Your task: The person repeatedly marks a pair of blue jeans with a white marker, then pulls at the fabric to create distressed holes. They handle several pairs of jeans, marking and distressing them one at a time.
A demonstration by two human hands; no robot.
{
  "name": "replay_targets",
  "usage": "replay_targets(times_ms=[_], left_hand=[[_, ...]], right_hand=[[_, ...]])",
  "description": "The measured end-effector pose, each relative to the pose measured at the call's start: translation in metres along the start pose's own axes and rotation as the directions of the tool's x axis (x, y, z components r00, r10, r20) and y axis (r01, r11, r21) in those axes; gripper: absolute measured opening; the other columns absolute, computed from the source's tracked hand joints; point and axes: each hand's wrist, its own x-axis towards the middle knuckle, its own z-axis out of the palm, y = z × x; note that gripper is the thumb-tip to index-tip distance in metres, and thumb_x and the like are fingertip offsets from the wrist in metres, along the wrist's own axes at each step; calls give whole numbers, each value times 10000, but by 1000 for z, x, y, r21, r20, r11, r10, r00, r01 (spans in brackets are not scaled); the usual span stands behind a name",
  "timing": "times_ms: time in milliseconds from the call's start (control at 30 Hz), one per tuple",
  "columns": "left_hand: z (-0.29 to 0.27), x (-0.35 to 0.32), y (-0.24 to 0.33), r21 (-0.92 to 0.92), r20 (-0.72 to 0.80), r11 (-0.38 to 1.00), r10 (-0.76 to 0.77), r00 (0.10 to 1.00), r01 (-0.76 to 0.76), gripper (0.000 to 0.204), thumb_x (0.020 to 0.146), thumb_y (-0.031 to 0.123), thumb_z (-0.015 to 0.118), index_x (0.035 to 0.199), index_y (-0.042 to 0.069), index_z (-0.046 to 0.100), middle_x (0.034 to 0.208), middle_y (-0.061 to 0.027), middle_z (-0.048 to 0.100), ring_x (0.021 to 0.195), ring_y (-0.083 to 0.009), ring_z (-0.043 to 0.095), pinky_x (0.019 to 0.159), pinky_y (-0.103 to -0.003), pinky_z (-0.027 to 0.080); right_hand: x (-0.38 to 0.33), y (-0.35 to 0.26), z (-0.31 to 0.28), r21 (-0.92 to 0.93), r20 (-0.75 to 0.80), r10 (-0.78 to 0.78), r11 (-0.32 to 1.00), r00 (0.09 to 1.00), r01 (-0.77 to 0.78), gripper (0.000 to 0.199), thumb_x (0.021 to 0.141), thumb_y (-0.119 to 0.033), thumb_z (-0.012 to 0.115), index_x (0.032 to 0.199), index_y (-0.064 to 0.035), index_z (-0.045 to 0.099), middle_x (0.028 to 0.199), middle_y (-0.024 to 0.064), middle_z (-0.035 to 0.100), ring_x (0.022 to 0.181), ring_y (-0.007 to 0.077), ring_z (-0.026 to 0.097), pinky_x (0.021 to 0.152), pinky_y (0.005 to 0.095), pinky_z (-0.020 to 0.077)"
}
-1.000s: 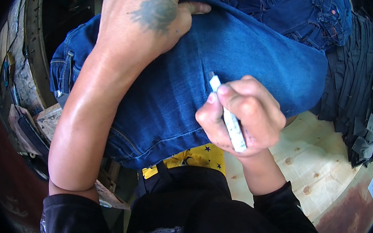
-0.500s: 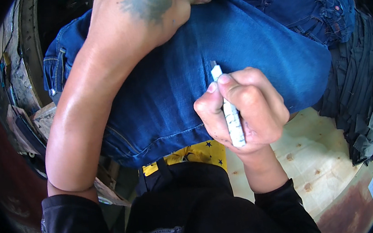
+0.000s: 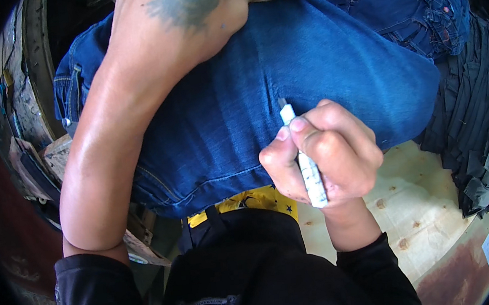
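Blue denim garment (image 3: 356, 81) lies beneath both hands, long axis running left to right, its far edge grasped by the left hand (image 3: 200, 14), while the right hand (image 3: 333, 149), nearer mid-cloth, clenches a slim white tool (image 3: 310, 172), tip pointing away from the wearer, contact unclear.

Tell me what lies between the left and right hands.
In the head view, blue jeans span from the left hand to the right hand, the dark tip of the white-handled tool over them.
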Motion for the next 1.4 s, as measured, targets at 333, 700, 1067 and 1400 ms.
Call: replay_targets(times_ms=[333, 700, 1067, 1400], left_hand=[[2, 3, -5, 127, 22, 992, 9, 1000, -11, 197, 887, 241, 862, 1046, 125, 864, 911, -157, 803, 851, -349, 791, 773, -413, 611], [-1, -1, -5, 168, 20, 977, 130, 991, -131, 180, 870, 249, 809, 1017, 156, 855, 972, -68, 821, 935, -281, 796, 782, -424, 627], [-30, -132, 71, 305, -88, 952, 65, 994, -36, 280, 867, 250, 857, 1138, 186, 834, 1148, 0, 706, 1083, -261, 626, 888, -416, 479], [10, -153, 54, 395, -307, 916, 64, 949, 66, 92, 896, 192, 787, 978, 168, 755, 1060, -1, 698, 1052, -267, 629, 893, -428, 472]], right_hand=[[1, -1, -2, -38, 2, 47, 998, 999, -47, 177, 702, 88, 762, 807, 5, 646, 646, 55, 531, 486, 180, 539, 438, 283, 427], [-2, 0, -13, 375, -163, 351, 886, 922, -271, 109, 918, -92, 661, 939, -10, 591, 835, 116, 636, 663, 208, 652, 601, 336, 548], [47, -30, -78, -9, 446, 223, 969, 867, -245, 174, 933, -87, 838, 1096, -33, 810, 1068, 114, 742, 949, 255, 735, 838, 341, 582], [37, 3, -64, -154, 539, -55, 975, 841, 163, 116, 910, -137, 803, 1003, -130, 735, 1014, 34, 719, 875, 279, 771, 750, 419, 630]])
